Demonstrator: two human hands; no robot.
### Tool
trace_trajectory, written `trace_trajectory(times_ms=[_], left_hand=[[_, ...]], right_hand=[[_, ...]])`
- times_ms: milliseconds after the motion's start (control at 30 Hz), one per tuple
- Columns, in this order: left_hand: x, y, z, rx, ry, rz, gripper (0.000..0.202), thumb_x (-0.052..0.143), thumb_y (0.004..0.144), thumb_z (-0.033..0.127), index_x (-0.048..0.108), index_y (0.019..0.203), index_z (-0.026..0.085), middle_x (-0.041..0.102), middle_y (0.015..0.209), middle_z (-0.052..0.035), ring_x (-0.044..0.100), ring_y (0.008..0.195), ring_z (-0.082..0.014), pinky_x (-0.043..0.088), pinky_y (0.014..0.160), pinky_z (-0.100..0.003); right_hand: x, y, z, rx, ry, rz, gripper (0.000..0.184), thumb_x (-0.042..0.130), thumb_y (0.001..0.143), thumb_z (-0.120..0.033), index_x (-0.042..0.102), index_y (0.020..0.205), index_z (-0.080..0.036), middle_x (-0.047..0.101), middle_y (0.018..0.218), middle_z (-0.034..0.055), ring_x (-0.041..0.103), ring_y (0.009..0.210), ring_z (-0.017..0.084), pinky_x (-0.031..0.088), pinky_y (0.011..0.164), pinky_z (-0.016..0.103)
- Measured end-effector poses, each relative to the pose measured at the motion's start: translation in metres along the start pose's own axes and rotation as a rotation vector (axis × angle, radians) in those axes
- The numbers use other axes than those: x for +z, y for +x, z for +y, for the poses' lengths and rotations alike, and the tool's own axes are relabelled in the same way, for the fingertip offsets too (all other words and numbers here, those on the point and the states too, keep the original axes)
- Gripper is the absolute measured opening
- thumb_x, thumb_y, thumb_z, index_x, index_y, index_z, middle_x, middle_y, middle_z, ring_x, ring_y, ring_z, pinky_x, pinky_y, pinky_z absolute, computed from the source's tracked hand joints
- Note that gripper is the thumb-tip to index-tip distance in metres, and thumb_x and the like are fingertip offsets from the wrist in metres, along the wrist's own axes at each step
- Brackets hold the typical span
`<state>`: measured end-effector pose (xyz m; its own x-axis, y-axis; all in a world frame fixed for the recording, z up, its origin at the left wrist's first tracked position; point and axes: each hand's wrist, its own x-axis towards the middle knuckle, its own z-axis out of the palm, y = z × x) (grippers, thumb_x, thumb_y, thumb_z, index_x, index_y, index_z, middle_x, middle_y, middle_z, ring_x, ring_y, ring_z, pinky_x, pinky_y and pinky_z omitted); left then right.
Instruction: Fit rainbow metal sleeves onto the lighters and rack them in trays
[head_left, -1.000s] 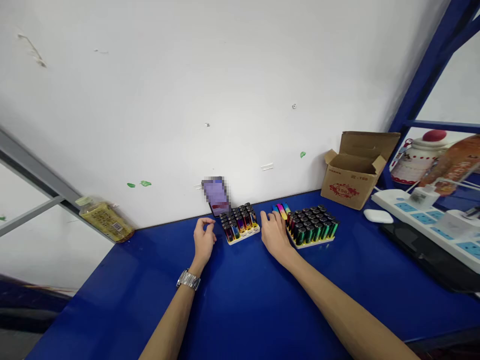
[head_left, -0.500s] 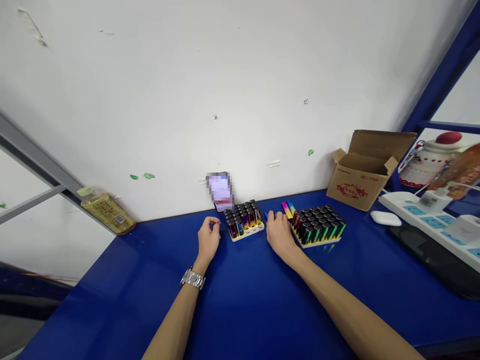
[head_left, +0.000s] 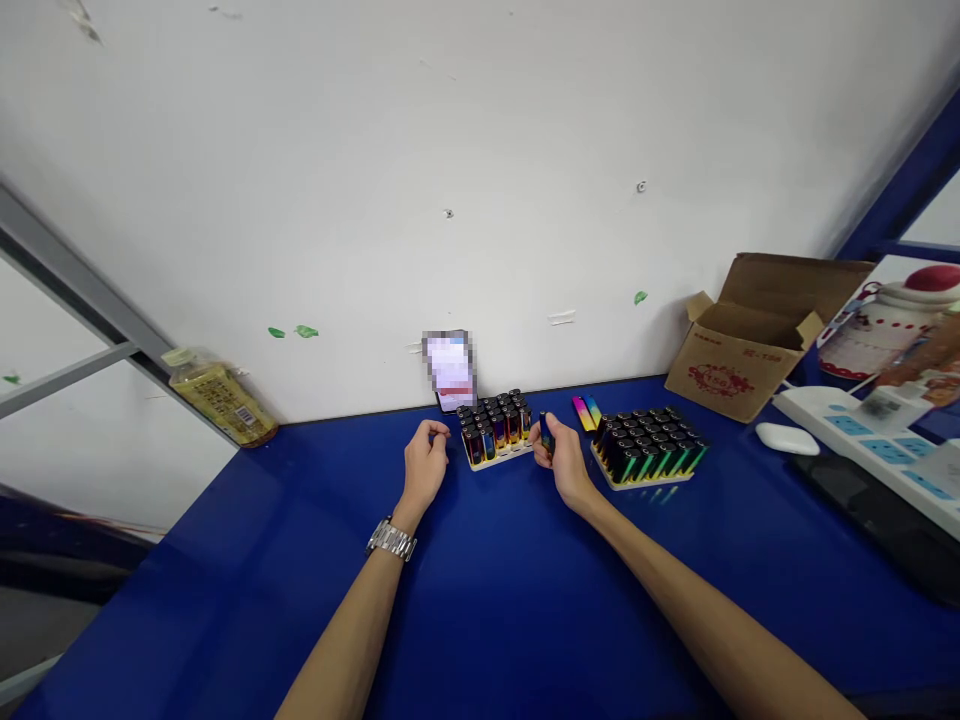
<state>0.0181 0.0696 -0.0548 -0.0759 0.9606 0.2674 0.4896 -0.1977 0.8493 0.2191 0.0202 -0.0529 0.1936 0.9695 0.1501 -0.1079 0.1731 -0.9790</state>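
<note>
My right hand [head_left: 566, 465] is closed around a dark blue lighter [head_left: 547, 432], held upright just off the right end of the left tray. That tray [head_left: 501, 460] is pale and packed with several standing lighters with black tops and shiny multicoloured bodies. To its left, my left hand [head_left: 426, 462] rests with curled fingers, a metal watch on the wrist; nothing shows in it. Right of my right hand, a second tray [head_left: 652, 484] holds several black-topped lighters with green bodies. Behind it lie a pink-and-yellow lighter [head_left: 582, 412] and a blue-and-yellow one [head_left: 594, 410].
A phone [head_left: 450, 370] leans on the wall behind the left tray. An open cardboard box [head_left: 724, 370], a white case [head_left: 787, 438], a power strip [head_left: 862, 440] and a black flat object [head_left: 862, 510] stand right. A bottle [head_left: 221, 400] leans at left on the blue table [head_left: 480, 600].
My right hand has lifted the dark blue lighter from the table and turned it upright. My left hand stays beside the tray. The view has shifted slightly.
</note>
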Motion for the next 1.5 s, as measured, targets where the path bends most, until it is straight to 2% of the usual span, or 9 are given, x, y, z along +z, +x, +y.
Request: trace_trajectory(times_ms=[67,133,300,400,567,1000,1300,1400,1500], left_hand=[[-0.0002,-0.0002,0.0004,0.005,0.003,-0.004,0.013,0.041,0.078,0.024,0.053,0.079,0.020,0.063,0.078,-0.0001,0.050,0.046,-0.0094,0.042,0.053,-0.024],[-0.0004,-0.0003,0.0009,0.002,0.008,-0.009,0.013,0.041,0.078,0.024,0.053,0.079,0.020,0.063,0.078,0.0000,0.050,0.047,-0.0096,0.042,0.054,-0.024],[-0.0006,-0.0002,0.0016,-0.007,0.015,-0.016,0.013,0.040,0.078,0.023,0.053,0.079,0.020,0.063,0.078,-0.0001,0.050,0.047,-0.0097,0.042,0.054,-0.024],[-0.0006,-0.0002,0.0018,-0.011,0.024,-0.023,0.013,0.040,0.077,0.022,0.053,0.079,0.020,0.062,0.078,0.0002,0.050,0.048,-0.0097,0.042,0.055,-0.024],[-0.0007,-0.0006,0.0022,0.004,0.035,-0.027,0.013,0.040,0.077,0.022,0.053,0.079,0.020,0.062,0.077,0.0003,0.050,0.048,-0.0099,0.041,0.054,-0.024],[0.0000,-0.0005,0.0018,0.006,0.044,-0.029,0.013,0.040,0.077,0.022,0.053,0.077,0.020,0.063,0.076,0.0001,0.051,0.048,-0.0102,0.042,0.054,-0.024],[0.0001,-0.0004,0.0012,0.004,0.050,-0.032,0.013,0.040,0.078,0.021,0.053,0.078,0.020,0.063,0.077,-0.0001,0.051,0.049,-0.0105,0.042,0.055,-0.025],[0.0001,-0.0004,0.0009,0.007,0.059,-0.034,0.013,0.040,0.078,0.021,0.053,0.078,0.020,0.063,0.076,0.0000,0.051,0.049,-0.0106,0.042,0.056,-0.025],[-0.0001,-0.0004,0.0007,0.014,0.067,-0.038,0.014,0.040,0.078,0.021,0.053,0.078,0.020,0.063,0.076,0.0000,0.051,0.050,-0.0108,0.042,0.057,-0.025]], right_hand=[[0.0025,-0.0003,0.0006,0.122,0.112,-0.011,0.043,0.029,0.089,-0.049,0.037,0.055,-0.023,0.028,0.044,-0.0064,0.022,0.037,0.009,0.020,0.037,0.023],[0.0041,-0.0005,0.0020,0.205,0.167,-0.006,0.042,0.027,0.088,-0.045,0.033,0.052,-0.024,0.025,0.041,-0.0067,0.017,0.035,0.008,0.016,0.036,0.022],[0.0066,-0.0018,0.0023,0.261,0.164,-0.007,0.036,0.030,0.085,-0.038,0.032,0.052,-0.025,0.023,0.038,-0.0075,0.016,0.034,0.007,0.012,0.033,0.020],[0.0070,-0.0028,-0.0007,0.290,0.169,-0.045,0.038,0.025,0.086,-0.037,0.032,0.051,-0.025,0.022,0.038,-0.0077,0.015,0.033,0.007,0.013,0.033,0.020],[0.0062,-0.0040,-0.0023,0.270,0.144,-0.050,0.033,0.028,0.083,-0.032,0.033,0.051,-0.024,0.024,0.038,-0.0072,0.017,0.034,0.008,0.013,0.034,0.020],[0.0055,-0.0043,0.0002,0.229,0.075,-0.088,0.039,0.024,0.087,-0.040,0.031,0.051,-0.026,0.023,0.039,-0.0063,0.018,0.034,0.010,0.017,0.033,0.022],[0.0059,-0.0050,-0.0023,0.217,0.044,-0.097,0.042,0.021,0.089,-0.037,0.033,0.050,-0.026,0.024,0.039,-0.0056,0.019,0.034,0.010,0.018,0.033,0.022],[0.0057,-0.0058,-0.0047,0.210,0.021,-0.106,0.046,0.022,0.091,-0.039,0.033,0.049,-0.025,0.024,0.037,-0.0059,0.019,0.032,0.009,0.017,0.034,0.022],[0.0059,-0.0078,-0.0064,0.182,-0.009,-0.120,0.049,0.025,0.093,-0.049,0.038,0.053,-0.023,0.027,0.035,-0.0068,0.023,0.032,0.008,0.020,0.034,0.022]])
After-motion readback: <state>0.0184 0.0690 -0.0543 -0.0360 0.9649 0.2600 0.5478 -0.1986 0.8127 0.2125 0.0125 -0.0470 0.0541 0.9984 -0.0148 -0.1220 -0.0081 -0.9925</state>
